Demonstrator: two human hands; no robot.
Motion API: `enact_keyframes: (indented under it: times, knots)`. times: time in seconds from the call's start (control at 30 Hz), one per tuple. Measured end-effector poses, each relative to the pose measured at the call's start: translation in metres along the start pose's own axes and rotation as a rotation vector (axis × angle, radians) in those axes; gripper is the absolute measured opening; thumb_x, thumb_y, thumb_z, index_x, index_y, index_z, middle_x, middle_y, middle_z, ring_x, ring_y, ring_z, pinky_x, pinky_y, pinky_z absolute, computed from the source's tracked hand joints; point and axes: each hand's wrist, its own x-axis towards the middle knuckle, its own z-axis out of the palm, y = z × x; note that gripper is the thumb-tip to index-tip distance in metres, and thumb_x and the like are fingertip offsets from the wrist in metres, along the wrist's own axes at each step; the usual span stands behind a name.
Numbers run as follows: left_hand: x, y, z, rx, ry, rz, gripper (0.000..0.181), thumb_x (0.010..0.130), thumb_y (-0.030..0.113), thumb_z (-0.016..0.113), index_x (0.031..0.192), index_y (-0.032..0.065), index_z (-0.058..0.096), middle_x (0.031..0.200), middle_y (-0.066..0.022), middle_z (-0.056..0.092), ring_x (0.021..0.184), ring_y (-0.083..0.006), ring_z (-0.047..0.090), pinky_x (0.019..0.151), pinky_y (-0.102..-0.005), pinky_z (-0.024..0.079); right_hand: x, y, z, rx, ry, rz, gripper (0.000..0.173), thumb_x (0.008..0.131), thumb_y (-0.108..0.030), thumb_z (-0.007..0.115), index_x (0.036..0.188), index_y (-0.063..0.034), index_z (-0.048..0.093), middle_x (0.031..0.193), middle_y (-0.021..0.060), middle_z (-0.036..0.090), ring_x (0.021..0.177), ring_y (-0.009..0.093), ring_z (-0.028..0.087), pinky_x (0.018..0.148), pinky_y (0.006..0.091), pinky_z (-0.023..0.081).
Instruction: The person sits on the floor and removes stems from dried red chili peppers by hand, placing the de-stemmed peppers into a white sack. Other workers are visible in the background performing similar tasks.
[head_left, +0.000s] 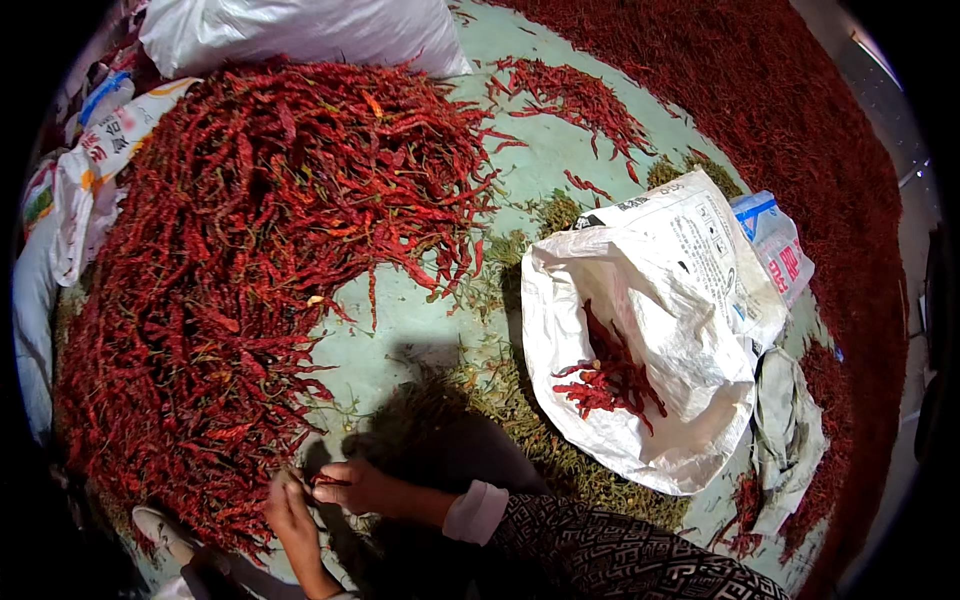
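Observation:
Low in the view, my right hand (356, 487) has its fingers closed around dried red chili peppers; I cannot tell how many. My left hand (289, 514) is close beside it, slightly blurred, with its fingertips by the chili ends. Whether those fingers grip anything is unclear. A large heap of red chilies (247, 247), many with stems on, spreads just beyond and to the left of both hands. To the right, an open white woven sack (637, 300) lies with its mouth towards me, and some red chilies (611, 375) rest inside it.
Plucked stems (570, 465) cover the pale green floor sheet (375, 330) below and left of the sack. A full white sack (307, 34) stands behind the heap. More chilies (750, 97) form a wide band along the far right. A shoe (161, 529) is at lower left.

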Motion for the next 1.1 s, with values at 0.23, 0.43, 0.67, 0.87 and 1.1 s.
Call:
enact_keyframes:
  times: [0.23, 0.43, 0.67, 0.87, 1.1]
  knots:
    - [-0.088, 0.046, -0.022, 0.435, -0.256, 0.18, 0.013, 0.085, 0.01, 0.049, 0.087, -0.0019, 0.054, 0.063, -0.0199, 0.05, 0.054, -0.036, 0.048, 0.049, -0.0394, 0.036, -0.04, -0.005, 0.017, -0.313, -0.261, -0.028, 0.034, 0.085, -0.029, 0.054, 0.068, 0.0009, 0.056, 0.059, 0.0017, 0.05, 0.057, 0.007, 0.043, 0.053, 0.0254, 0.037]
    - [-0.147, 0.079, -0.032, 0.215, -0.347, 0.25, 0.019, 0.085, 0.016, 0.051, 0.083, -0.0022, 0.055, 0.062, -0.015, 0.054, 0.053, -0.0283, 0.054, 0.052, -0.0354, 0.042, -0.105, -0.022, 0.038, -0.146, -0.355, 0.094, 0.035, 0.089, -0.029, 0.048, 0.068, -0.0018, 0.056, 0.059, -0.0008, 0.051, 0.054, 0.006, 0.042, 0.05, 0.0241, 0.035]
    - [-0.185, 0.079, -0.018, -0.979, -0.117, 0.145, 0.026, 0.09, 0.029, 0.047, 0.081, 0.005, 0.046, 0.055, -0.0047, 0.044, 0.045, -0.0176, 0.046, 0.041, -0.0278, 0.038, -0.134, -0.043, 0.083, 0.504, -0.154, 0.027, 0.028, 0.092, -0.027, 0.045, 0.075, -0.0053, 0.05, 0.05, -0.0056, 0.035, 0.039, 0.003, 0.03, 0.036, 0.0197, 0.021]
    - [-0.182, 0.068, -0.045, -1.163, 0.317, -0.049, 0.021, 0.092, 0.02, 0.04, 0.097, 0.0009, 0.047, 0.071, -0.007, 0.051, 0.066, -0.0203, 0.054, 0.063, -0.0326, 0.049, -0.122, 0.005, 0.022, -0.666, -0.351, -0.28, 0.033, 0.088, -0.034, 0.051, 0.071, -0.0062, 0.054, 0.055, -0.0039, 0.039, 0.048, 0.008, 0.037, 0.044, 0.0245, 0.032]
    - [-0.175, 0.021, -0.02, -1.365, 0.1, -0.141, 0.02, 0.091, 0.019, 0.042, 0.095, 0.0017, 0.051, 0.104, -0.0152, 0.055, 0.1, -0.031, 0.054, 0.081, -0.0427, 0.048, -0.162, -0.052, 0.062, -0.139, -0.145, 0.211, 0.027, 0.087, -0.03, 0.052, 0.099, -0.0071, 0.06, 0.056, -0.0054, 0.04, 0.049, 0.004, 0.036, 0.043, 0.0205, 0.029]
